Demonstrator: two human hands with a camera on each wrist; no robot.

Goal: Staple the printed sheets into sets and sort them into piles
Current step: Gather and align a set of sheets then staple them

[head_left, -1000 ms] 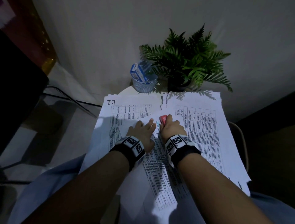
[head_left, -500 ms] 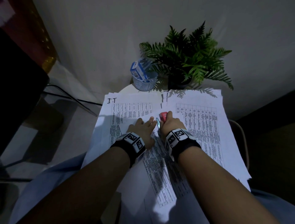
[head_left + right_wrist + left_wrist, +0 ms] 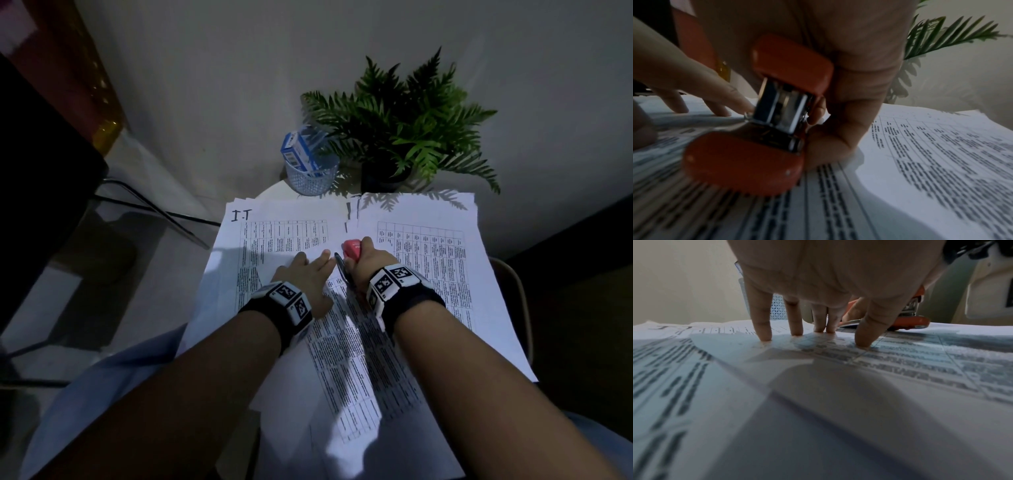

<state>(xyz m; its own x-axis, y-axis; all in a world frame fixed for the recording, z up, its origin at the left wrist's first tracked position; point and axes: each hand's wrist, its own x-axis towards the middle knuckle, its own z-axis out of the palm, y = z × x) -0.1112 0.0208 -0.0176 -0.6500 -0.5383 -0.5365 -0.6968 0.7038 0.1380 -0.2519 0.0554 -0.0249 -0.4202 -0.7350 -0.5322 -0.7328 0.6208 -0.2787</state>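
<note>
A set of printed sheets (image 3: 356, 363) lies slanted across two paper piles on a small round table. My left hand (image 3: 308, 274) presses its straight fingers (image 3: 764, 335) onto the set's far corner. Right beside it, my right hand (image 3: 368, 262) grips a red-orange stapler (image 3: 352, 248), whose base rests on the paper. In the right wrist view the stapler (image 3: 756, 155) fills the middle, its lid raised off the base and my right hand (image 3: 849, 104) curled round it. I cannot tell whether any sheet sits in its mouth.
A left pile marked "I-T" (image 3: 270, 233) and a right pile (image 3: 431, 253) cover the table. Behind them stand a mesh cup (image 3: 310, 178) holding a blue box and a potted fern (image 3: 404, 137) against the wall. Sheets overhang the table's front edge toward my lap.
Both hands and the stapler have edged slightly farther away along the sheets. The grip on the stapler and the left hand's press look the same.
</note>
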